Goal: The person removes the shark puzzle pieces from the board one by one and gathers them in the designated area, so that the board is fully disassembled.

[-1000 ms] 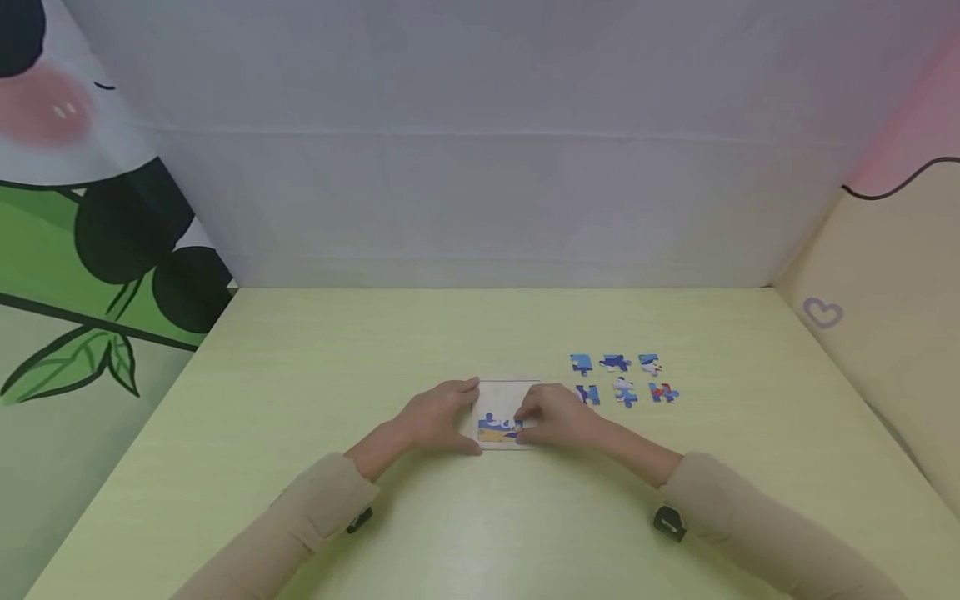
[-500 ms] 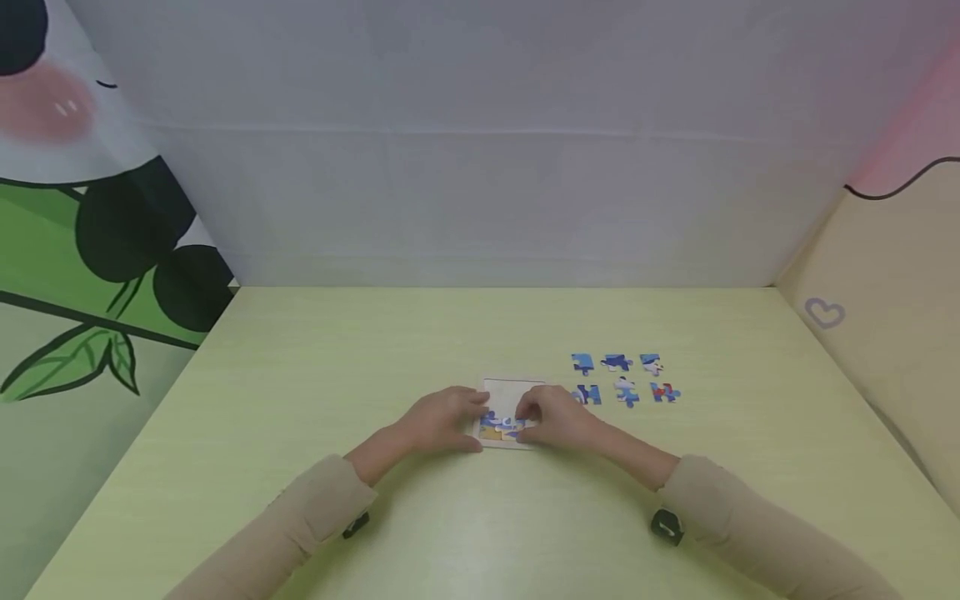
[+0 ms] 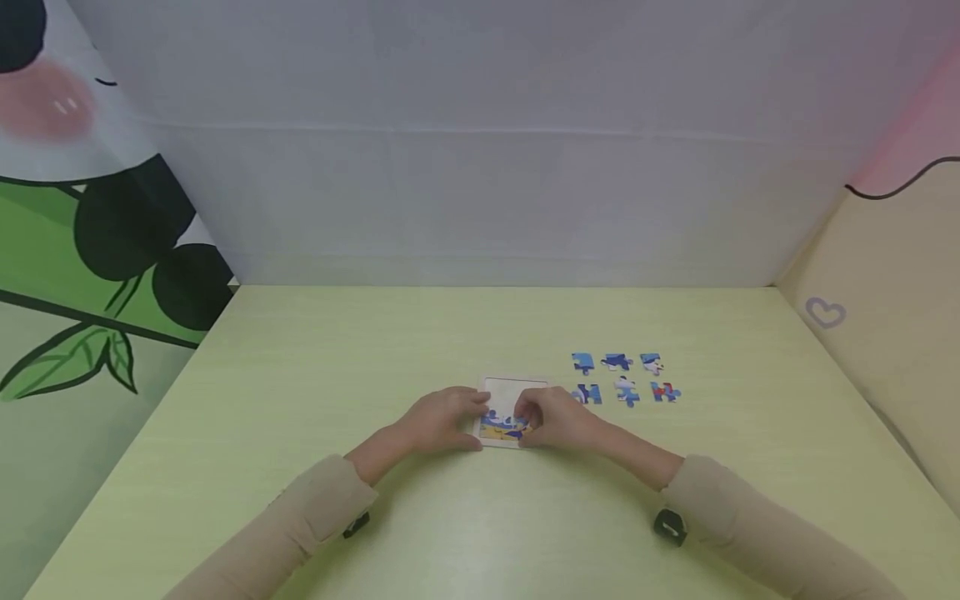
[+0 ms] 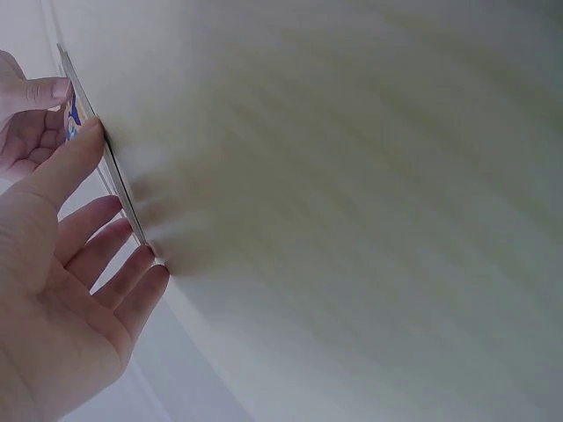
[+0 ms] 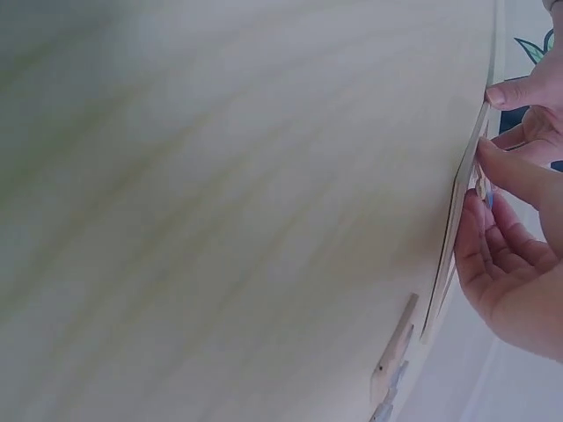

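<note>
In the head view a small puzzle board (image 3: 514,389) lies mid-table, with blue and orange-yellow pieces along its near part and bare white behind. My left hand (image 3: 444,421) is at its left side: the thumb touches the near left corner and the fairly straight fingers rest on the left edge. My right hand (image 3: 561,419) is over the board's right part, its fingers curled toward the thumb. Between them it pinches a puzzle piece (image 5: 485,190), mostly hidden, showing yellow and blue in the right wrist view. The right thumb lies at the near edge of the board.
To the right of the board, loose puzzle pieces lie in two rows, among them a blue piece (image 3: 582,362) and a red-and-blue piece (image 3: 664,392). The pale table (image 3: 360,342) meets a white back wall (image 3: 480,208); painted panels stand at both sides.
The board has shifted slightly to the right and away, and the left index finger has slid down from its far corner. The right thumb has moved slightly nearer the near edge, uncovering more pieces.
</note>
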A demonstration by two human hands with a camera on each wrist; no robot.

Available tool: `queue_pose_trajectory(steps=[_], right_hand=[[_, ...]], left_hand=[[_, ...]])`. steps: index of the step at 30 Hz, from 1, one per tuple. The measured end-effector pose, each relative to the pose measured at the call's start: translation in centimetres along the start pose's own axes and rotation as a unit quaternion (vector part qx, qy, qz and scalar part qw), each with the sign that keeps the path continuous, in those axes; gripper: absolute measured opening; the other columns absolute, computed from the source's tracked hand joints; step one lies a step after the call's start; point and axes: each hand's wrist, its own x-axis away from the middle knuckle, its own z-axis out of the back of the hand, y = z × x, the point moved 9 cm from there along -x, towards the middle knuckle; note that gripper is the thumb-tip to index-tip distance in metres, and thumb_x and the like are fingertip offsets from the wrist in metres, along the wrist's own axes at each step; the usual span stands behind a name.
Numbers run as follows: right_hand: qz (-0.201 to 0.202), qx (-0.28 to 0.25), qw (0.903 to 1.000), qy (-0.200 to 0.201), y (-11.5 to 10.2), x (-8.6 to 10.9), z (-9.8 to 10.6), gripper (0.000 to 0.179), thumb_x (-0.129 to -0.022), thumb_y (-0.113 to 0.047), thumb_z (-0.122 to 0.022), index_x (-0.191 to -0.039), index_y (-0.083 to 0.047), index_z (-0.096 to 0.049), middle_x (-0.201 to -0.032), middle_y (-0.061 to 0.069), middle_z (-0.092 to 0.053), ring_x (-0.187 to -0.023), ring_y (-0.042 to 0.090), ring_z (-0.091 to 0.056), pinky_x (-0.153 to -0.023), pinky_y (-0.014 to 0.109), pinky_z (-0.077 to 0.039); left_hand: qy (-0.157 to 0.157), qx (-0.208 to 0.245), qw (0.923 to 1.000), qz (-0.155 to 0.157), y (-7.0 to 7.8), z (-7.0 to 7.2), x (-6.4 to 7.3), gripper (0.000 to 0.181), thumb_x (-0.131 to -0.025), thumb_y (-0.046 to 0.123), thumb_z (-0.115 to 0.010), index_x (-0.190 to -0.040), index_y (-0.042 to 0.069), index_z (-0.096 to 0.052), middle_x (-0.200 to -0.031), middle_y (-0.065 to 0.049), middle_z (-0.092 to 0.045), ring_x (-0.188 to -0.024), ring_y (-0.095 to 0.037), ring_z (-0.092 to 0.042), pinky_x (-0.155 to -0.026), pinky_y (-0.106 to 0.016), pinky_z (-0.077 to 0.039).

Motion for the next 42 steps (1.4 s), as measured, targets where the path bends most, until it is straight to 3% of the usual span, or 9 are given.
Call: queue_pose_trajectory(steps=[7, 14, 25, 31, 42], right_hand=[[-0.01, -0.03, 0.9993, -0.02, 0.58, -0.24, -0.14, 0.025, -0.068, -0.004, -0.076, -0.09, -0.005, -0.063, -0.077, -0.002, -0.059, -0.07, 0.011, -0.053, -0.062, 0.02, -0.048], [-0.013, -0.046, 0.9984, -0.03, 0.98, -0.27, -0.35, 0.028, -0.068, -0.005, -0.077, -0.093, -0.004, -0.066, -0.076, -0.002, -0.06, -0.068, 0.01, -0.052, -0.06, 0.02, -0.047], [-0.009, 0.0, 0.999, -0.044, 0.34, -0.03, -0.14, 0.027, -0.071, -0.008, -0.074, -0.097, -0.004, -0.068, -0.083, -0.002, -0.064, -0.069, 0.008, -0.055, -0.061, 0.021, -0.049], [-0.003, 0.002, 0.9988, -0.049, 0.38, 0.15, 0.18, 0.028, -0.073, -0.009, -0.072, -0.101, -0.004, -0.068, -0.092, 0.001, -0.066, -0.075, 0.007, -0.057, -0.066, 0.021, -0.05], [-0.003, -0.007, 0.9983, -0.058, 0.49, -0.11, 0.57, 0.03, -0.074, -0.008, -0.072, -0.103, -0.004, -0.067, -0.091, -0.001, -0.063, -0.078, 0.008, -0.056, -0.069, 0.022, -0.05]], left_hand=[[0.002, 0.013, 0.9998, 0.012, -0.25, -0.02, -0.1, 0.054, -0.074, 0.026, -0.074, -0.118, -0.001, -0.058, -0.131, -0.013, -0.049, -0.12, -0.029, -0.046, -0.1, -0.04, -0.038], [-0.007, 0.014, 0.9985, 0.053, -0.76, -0.18, -0.07, 0.058, -0.073, 0.031, -0.075, -0.12, 0.001, -0.057, -0.136, -0.012, -0.044, -0.123, -0.029, -0.044, -0.099, -0.04, -0.039], [-0.008, 0.016, 0.9981, 0.059, -0.85, -0.15, 0.06, 0.059, -0.073, 0.033, -0.075, -0.122, 0.003, -0.056, -0.136, -0.01, -0.045, -0.123, -0.029, -0.043, -0.099, -0.041, -0.039], [-0.008, 0.022, 0.9977, 0.064, -0.83, -0.08, 0.11, 0.059, -0.073, 0.03, -0.075, -0.121, 0.002, -0.056, -0.135, -0.012, -0.045, -0.123, -0.03, -0.043, -0.099, -0.041, -0.039], [-0.005, 0.022, 0.9977, 0.064, -0.85, -0.05, -0.09, 0.061, -0.073, 0.031, -0.075, -0.123, 0.002, -0.055, -0.136, -0.01, -0.045, -0.123, -0.028, -0.043, -0.099, -0.04, -0.039]])
